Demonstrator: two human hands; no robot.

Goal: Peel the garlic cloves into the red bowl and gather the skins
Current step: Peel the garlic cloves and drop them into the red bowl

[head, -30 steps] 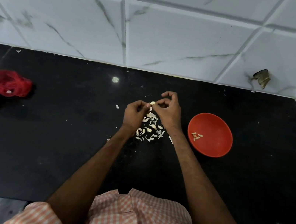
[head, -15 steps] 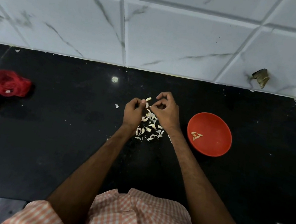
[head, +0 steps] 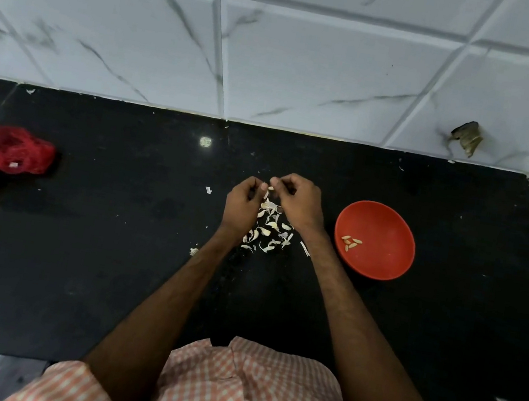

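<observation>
A red mesh bag lies far left on the black counter. Your left hand and right hand meet at the fingertips, both pinching one garlic clove above the heap of skins. To the right and apart from the heap, the red bowl holds a few peeled cloves.

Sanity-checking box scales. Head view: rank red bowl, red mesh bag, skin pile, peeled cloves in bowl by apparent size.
1. red bowl and red mesh bag: look alike; bag cut off at frame edge, unranked.
2. skin pile
3. peeled cloves
</observation>
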